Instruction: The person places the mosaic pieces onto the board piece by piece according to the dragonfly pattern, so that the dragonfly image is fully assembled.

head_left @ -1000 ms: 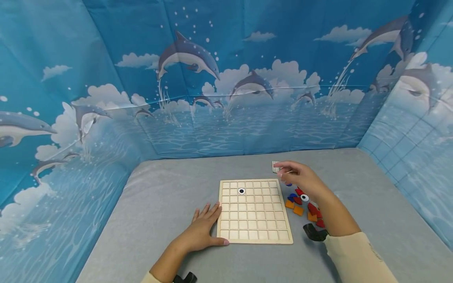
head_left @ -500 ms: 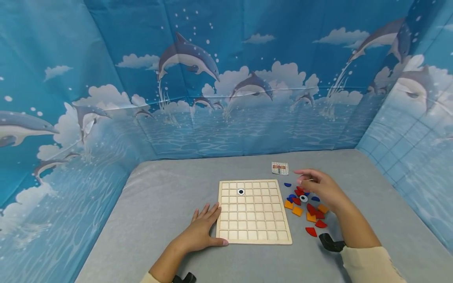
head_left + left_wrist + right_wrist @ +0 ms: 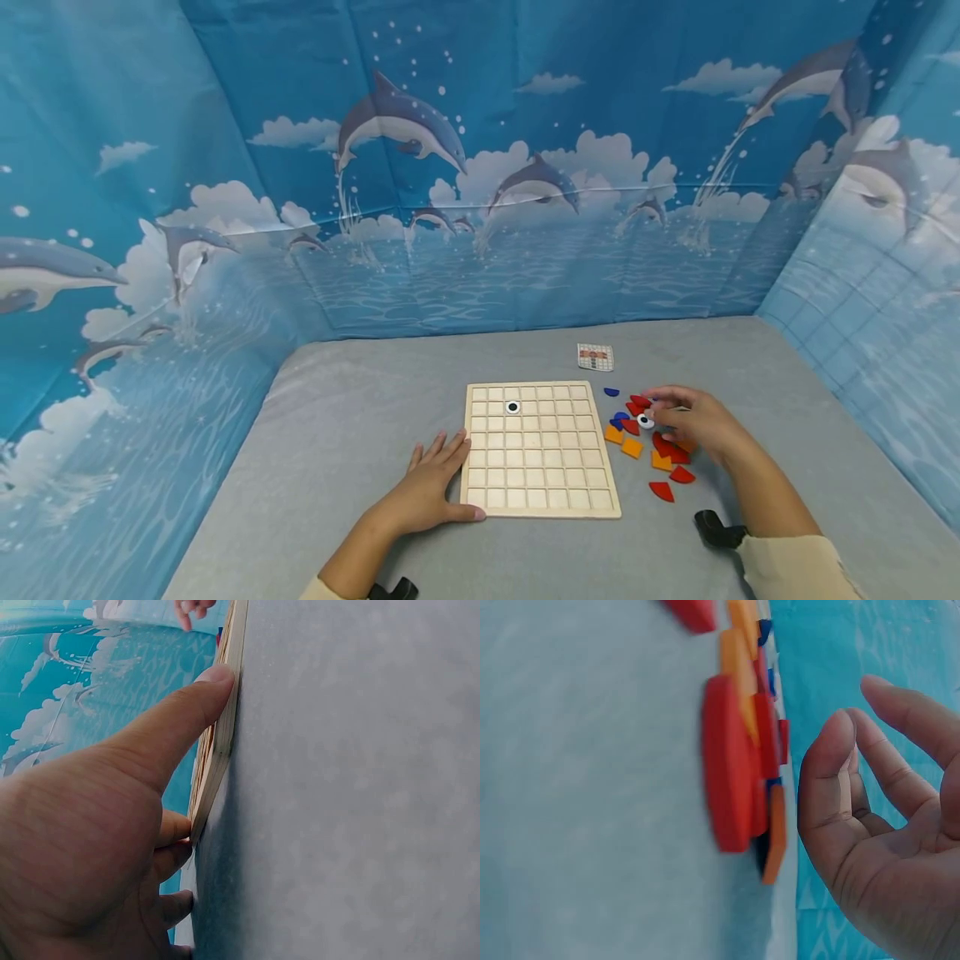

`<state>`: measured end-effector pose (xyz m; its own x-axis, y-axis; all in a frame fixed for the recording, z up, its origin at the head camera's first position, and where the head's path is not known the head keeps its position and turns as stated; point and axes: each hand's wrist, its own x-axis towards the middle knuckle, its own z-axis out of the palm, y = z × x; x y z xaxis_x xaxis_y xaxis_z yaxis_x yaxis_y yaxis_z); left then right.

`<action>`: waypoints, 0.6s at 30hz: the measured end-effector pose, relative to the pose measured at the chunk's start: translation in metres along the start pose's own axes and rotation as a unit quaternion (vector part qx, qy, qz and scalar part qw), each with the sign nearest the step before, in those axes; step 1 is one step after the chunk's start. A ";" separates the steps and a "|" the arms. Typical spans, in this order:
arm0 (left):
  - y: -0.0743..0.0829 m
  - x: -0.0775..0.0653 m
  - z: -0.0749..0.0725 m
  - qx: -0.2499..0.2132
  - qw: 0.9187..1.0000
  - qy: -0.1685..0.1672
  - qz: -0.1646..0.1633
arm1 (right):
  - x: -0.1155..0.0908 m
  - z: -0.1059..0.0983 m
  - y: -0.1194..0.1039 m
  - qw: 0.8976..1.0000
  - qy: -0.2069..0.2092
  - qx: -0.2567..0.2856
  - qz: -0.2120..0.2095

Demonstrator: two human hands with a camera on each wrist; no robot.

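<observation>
A pale wooden grid board [image 3: 540, 458] lies flat on the grey surface, with one white eye piece with a black centre [image 3: 513, 407] in an upper-left cell. My left hand [image 3: 431, 492] rests against the board's left side, fingers spread and the thumb on its near corner. The left wrist view shows the thumb [image 3: 184, 712] on the board's edge. Over the pile of coloured pieces hovers my right hand [image 3: 697, 425], its fingers loosely bent, beside another white eye piece [image 3: 645, 422]. In the right wrist view nothing shows between its fingers, above the red pieces [image 3: 727, 765].
Around the right hand lie orange squares [image 3: 632, 448], red quarter-round pieces [image 3: 662, 492] and blue half-round pieces [image 3: 611, 392]. A small printed pattern card [image 3: 596, 357] lies behind the board. A dolphin-printed curtain [image 3: 450, 275] encloses the back and sides.
My right hand has moved from over the pattern card, rightward and then down nearer the pile, uncovering the card. The left hand and the board stay in place.
</observation>
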<state>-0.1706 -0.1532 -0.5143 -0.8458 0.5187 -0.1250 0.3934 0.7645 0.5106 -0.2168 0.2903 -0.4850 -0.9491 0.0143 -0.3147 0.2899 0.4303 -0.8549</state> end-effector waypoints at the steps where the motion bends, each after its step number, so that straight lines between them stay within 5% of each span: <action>1: 0.000 0.000 0.000 -0.001 1.000 -0.001 0.001 | 0.000 0.000 0.002 1.000 -0.001 -0.002 0.003; 18: 0.001 0.000 0.000 -0.003 1.000 -0.001 -0.003 | 0.009 0.005 0.022 0.997 0.019 -0.071 0.000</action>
<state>-0.1701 -0.1530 -0.5138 -0.8473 0.5151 -0.1290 0.3863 0.7647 0.5158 -0.2180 0.2954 -0.5087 -0.9536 0.0470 -0.2973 0.2725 0.5545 -0.7863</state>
